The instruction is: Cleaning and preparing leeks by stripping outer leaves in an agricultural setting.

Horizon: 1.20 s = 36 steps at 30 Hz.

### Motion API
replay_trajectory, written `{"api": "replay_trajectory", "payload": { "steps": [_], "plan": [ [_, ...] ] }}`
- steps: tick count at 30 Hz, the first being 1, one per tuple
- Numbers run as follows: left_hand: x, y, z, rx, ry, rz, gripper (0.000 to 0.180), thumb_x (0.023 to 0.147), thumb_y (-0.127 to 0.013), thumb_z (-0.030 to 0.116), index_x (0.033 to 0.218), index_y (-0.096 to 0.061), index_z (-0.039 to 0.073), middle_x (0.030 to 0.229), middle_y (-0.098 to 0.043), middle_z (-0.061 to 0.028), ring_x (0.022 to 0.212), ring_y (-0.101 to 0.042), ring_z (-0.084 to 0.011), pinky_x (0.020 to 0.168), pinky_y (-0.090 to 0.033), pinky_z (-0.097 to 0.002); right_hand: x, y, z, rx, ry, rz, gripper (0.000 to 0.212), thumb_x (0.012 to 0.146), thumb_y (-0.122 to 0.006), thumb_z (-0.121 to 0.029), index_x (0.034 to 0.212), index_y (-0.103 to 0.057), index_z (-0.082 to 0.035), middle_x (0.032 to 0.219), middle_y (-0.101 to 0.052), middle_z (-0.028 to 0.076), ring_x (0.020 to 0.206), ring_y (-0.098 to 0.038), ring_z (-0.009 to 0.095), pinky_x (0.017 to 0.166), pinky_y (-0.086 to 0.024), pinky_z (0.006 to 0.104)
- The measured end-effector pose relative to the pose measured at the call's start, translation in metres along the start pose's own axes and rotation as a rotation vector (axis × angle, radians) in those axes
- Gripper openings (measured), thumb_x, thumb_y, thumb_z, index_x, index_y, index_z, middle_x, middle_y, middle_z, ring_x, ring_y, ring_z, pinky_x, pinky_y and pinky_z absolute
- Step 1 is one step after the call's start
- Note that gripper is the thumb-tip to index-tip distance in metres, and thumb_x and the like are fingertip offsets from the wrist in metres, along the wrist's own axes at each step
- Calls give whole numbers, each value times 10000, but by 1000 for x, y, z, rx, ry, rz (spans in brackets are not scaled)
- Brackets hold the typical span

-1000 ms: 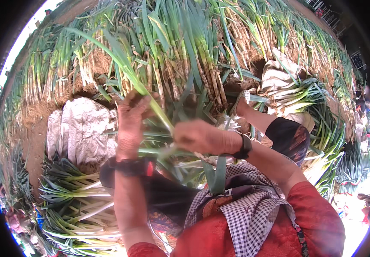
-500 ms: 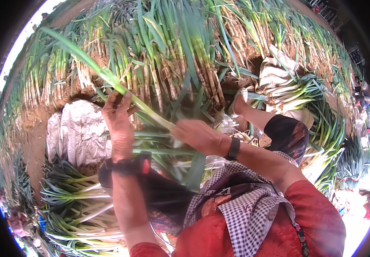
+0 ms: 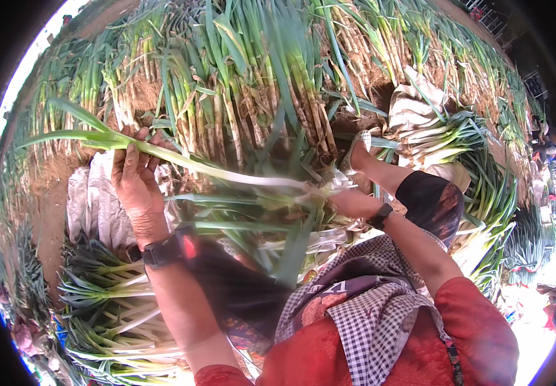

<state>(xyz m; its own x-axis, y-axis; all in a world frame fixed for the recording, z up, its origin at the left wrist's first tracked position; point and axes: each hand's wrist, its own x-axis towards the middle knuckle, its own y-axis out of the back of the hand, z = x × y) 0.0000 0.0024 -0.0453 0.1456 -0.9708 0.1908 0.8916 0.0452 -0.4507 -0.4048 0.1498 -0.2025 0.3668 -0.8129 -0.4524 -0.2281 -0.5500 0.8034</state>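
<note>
A long green onion (image 3: 226, 172) stretches across in front of me, its two green leaves pointing left and its white root end to the right. My left hand (image 3: 137, 174) is closed around it just below where the leaves fork. Beside the root end, my right hand (image 3: 355, 204) is curled shut on loose pale outer skin (image 3: 320, 193), which is blurred by motion. Below the held stalk lie loose green leaves (image 3: 226, 225) and pale peelings (image 3: 320, 243). Unpeeled green onions (image 3: 245, 122) with dirty roots stand in a dense row beyond my hands.
Cleaned green onions (image 3: 130, 315) are piled at my left, next to a whitish sack (image 3: 97, 199). At my right are another bundle (image 3: 448, 141), a crumpled pale sack (image 3: 419, 96) and a curved pile of green onions (image 3: 500, 186). My bent leg and shoe (image 3: 358, 151) extend into the middle.
My right hand has slid right and slightly down, away from the stalk's middle, drawing outer skin toward the root end. My left hand has moved left and down, leaving the onion more level.
</note>
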Motion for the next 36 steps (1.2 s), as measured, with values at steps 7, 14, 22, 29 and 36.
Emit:
{"api": "replay_trajectory", "payload": {
  "steps": [7, 14, 22, 29, 36],
  "plan": [
    [4, -9, -18, -528, 101, -151, 318, 905, -545, 57, 1208, -487, -22, 1001, -568, -108, 890, -576, -226, 1027, -423, -459, 49, 75, -129, 379, 398, 932, 172, 903, -537, -137, 1013, -603, -23, 811, -627, 169, 775, -630, 349, 676, -489, 419],
    [-3, -15, 4, -759, 91, -199, 353, 849, -590, 42, 1183, -489, -17, 881, -553, -93, 781, -520, -197, 818, -438, -368, 29, 75, -155, 418, 302, 576, 169, 911, -546, -209, 934, -585, -47, 820, -609, 170, 762, -598, 368, 640, -451, 466],
    [-6, -29, -1, -736, 27, -234, 337, 929, -543, 177, 1220, -523, 10, 825, -550, -74, 728, -483, -152, 694, -412, -291, 60, 96, -188, 563, 457, 789, 96, 864, -592, -106, 901, -572, -20, 804, -602, 146, 754, -585, 366, 627, -448, 434],
    [-13, -37, -5, -732, 45, -258, 292, 927, -556, 182, 1175, -524, 33, 780, -523, -45, 699, -451, -128, 673, -382, -276, 68, 91, -182, 476, 468, 830, 133, 815, -624, -87, 861, -520, -17, 742, -575, 151, 701, -588, 359, 600, -450, 424],
    [-14, -45, -7, -641, 43, -167, 293, 907, -579, 191, 1148, -504, 43, 734, -500, -40, 660, -440, -129, 649, -377, -270, 64, 93, -193, 699, 389, 763, 176, 783, -627, 3, 944, -556, 0, 795, -602, 171, 694, -597, 346, 612, -472, 331]
  ]
}}
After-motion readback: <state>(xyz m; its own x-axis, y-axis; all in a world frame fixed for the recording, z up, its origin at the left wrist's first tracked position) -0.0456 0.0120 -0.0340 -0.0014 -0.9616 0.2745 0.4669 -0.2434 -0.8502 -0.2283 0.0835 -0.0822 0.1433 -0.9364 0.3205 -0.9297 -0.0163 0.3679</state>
